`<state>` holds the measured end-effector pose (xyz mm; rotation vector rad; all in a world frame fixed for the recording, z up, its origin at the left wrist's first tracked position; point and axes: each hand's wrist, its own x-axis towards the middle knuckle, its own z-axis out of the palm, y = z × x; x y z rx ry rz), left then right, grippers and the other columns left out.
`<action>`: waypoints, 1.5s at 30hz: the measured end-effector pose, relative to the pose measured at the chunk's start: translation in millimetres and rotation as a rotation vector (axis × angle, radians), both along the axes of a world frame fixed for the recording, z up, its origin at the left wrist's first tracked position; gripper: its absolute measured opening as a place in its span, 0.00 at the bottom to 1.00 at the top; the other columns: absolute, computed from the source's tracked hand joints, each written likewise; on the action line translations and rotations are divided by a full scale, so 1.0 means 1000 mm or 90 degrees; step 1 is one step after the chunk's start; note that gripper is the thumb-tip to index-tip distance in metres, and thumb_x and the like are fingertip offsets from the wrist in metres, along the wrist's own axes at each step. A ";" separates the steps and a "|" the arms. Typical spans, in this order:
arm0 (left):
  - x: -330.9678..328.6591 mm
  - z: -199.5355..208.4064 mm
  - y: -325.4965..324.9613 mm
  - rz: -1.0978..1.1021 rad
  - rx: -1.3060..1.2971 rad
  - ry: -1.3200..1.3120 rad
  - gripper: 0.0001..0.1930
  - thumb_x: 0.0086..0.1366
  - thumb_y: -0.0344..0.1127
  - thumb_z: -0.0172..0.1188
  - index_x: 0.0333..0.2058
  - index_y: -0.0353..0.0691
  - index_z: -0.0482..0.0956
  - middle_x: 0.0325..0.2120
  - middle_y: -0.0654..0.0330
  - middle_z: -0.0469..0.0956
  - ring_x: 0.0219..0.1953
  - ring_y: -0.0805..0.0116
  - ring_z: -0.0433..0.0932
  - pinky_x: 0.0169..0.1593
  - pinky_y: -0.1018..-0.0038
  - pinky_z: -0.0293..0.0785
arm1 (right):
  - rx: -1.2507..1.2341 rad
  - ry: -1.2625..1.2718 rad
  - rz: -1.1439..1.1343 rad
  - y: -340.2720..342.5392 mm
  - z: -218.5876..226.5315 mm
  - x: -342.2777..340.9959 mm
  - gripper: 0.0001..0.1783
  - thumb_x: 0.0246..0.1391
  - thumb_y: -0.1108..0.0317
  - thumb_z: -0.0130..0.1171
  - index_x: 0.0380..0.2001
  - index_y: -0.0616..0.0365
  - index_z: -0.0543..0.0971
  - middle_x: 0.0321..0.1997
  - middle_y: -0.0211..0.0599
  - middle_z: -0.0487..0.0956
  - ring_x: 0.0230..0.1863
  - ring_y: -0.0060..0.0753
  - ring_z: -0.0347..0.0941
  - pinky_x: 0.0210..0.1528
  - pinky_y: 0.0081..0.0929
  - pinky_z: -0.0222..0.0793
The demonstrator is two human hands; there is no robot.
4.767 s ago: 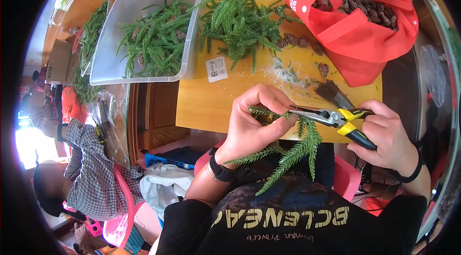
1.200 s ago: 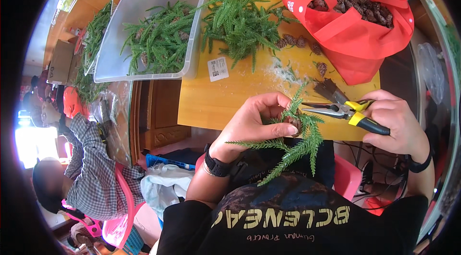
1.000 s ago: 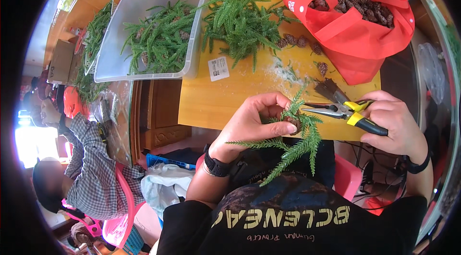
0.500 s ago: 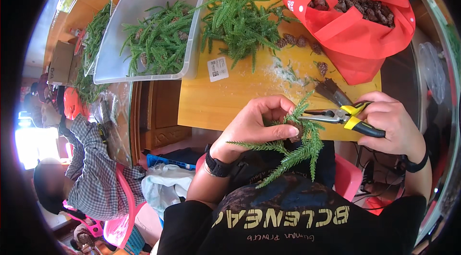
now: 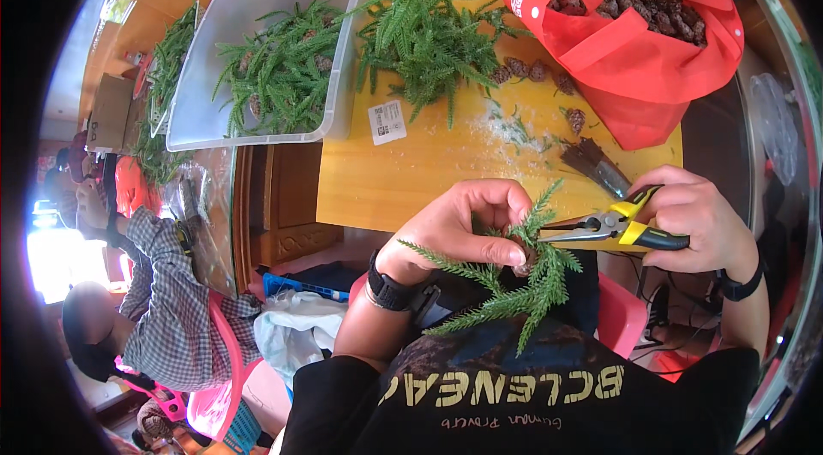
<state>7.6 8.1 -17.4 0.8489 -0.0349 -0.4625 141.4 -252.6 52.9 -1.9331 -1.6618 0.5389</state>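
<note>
My left hand (image 5: 463,228) is closed on an artificial pine sprig (image 5: 547,275), pinching it between thumb and fingers. The sprig's green branches spread out toward my chest. A brown pine cone (image 5: 526,259), partly hidden by the thumb and needles, sits at its middle. My right hand (image 5: 705,219) grips long-nose pliers (image 5: 630,228) by their yellow and black handles. The jaws are slightly parted and point left, with their tips close beside the sprig. Whether the tips touch it, I cannot tell.
On the yellow table (image 5: 386,189) lie a heap of green sprigs (image 5: 429,43), loose pine cones (image 5: 538,71), a bundle of thin brown sticks (image 5: 596,165) and a white label (image 5: 387,122). A translucent box (image 5: 201,103) and a red bag (image 5: 634,69) flank them. Another person (image 5: 184,309) sits left.
In my left hand the sprig has turned slightly, its lower branches shifting. The pliers' jaws have drawn a little away from the sprig and lower.
</note>
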 end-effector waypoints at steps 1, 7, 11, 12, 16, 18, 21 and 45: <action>0.000 0.001 -0.001 -0.005 -0.004 0.005 0.16 0.46 0.26 0.68 0.31 0.35 0.69 0.26 0.64 0.72 0.28 0.76 0.75 0.33 0.82 0.69 | 0.007 -0.001 0.001 0.001 -0.001 -0.001 0.20 0.33 0.58 0.67 0.15 0.61 0.69 0.23 0.37 0.72 0.38 0.51 0.72 0.35 0.37 0.68; 0.001 0.002 -0.003 -0.001 -0.009 0.012 0.16 0.45 0.26 0.68 0.30 0.36 0.69 0.26 0.64 0.70 0.27 0.75 0.75 0.31 0.82 0.69 | 0.005 0.010 0.006 -0.001 -0.003 0.001 0.21 0.33 0.57 0.67 0.13 0.61 0.67 0.20 0.36 0.69 0.36 0.50 0.72 0.33 0.36 0.68; 0.001 -0.001 -0.003 -0.018 -0.008 -0.011 0.15 0.45 0.26 0.68 0.30 0.36 0.69 0.26 0.65 0.69 0.27 0.75 0.75 0.31 0.82 0.69 | -0.017 0.020 0.022 -0.002 -0.001 0.001 0.23 0.33 0.57 0.67 0.12 0.60 0.65 0.16 0.36 0.65 0.33 0.49 0.71 0.31 0.35 0.67; 0.001 -0.001 -0.003 -0.019 -0.008 -0.011 0.15 0.45 0.26 0.68 0.30 0.36 0.69 0.26 0.65 0.69 0.27 0.75 0.75 0.31 0.82 0.69 | -0.016 0.020 0.022 -0.003 -0.001 0.000 0.23 0.33 0.57 0.67 0.12 0.60 0.65 0.16 0.36 0.65 0.33 0.49 0.71 0.31 0.35 0.67; 0.001 0.001 -0.004 -0.009 -0.017 -0.001 0.15 0.46 0.25 0.68 0.30 0.35 0.69 0.25 0.64 0.70 0.26 0.75 0.75 0.30 0.82 0.69 | -0.003 0.018 0.022 -0.002 -0.002 -0.002 0.23 0.33 0.57 0.67 0.11 0.60 0.64 0.16 0.36 0.64 0.32 0.49 0.71 0.30 0.35 0.67; 0.001 0.002 -0.005 -0.002 -0.012 -0.001 0.15 0.46 0.25 0.68 0.30 0.36 0.69 0.24 0.63 0.72 0.26 0.75 0.75 0.31 0.82 0.69 | -0.001 0.018 0.015 -0.001 0.001 -0.002 0.23 0.33 0.58 0.67 0.11 0.60 0.64 0.15 0.36 0.64 0.32 0.49 0.71 0.30 0.35 0.67; 0.001 0.004 -0.005 0.013 0.030 0.007 0.14 0.46 0.25 0.67 0.30 0.36 0.70 0.23 0.62 0.74 0.26 0.74 0.76 0.31 0.82 0.70 | -0.039 0.013 0.019 -0.003 0.006 -0.002 0.19 0.33 0.64 0.68 0.12 0.61 0.67 0.15 0.38 0.66 0.27 0.46 0.69 0.36 0.34 0.70; -0.001 0.002 -0.003 -0.003 0.057 -0.006 0.14 0.48 0.23 0.66 0.30 0.36 0.69 0.25 0.64 0.74 0.29 0.77 0.75 0.32 0.83 0.68 | -0.006 -0.006 -0.048 0.001 0.012 -0.012 0.17 0.32 0.63 0.67 0.15 0.62 0.70 0.17 0.36 0.68 0.29 0.45 0.70 0.39 0.35 0.70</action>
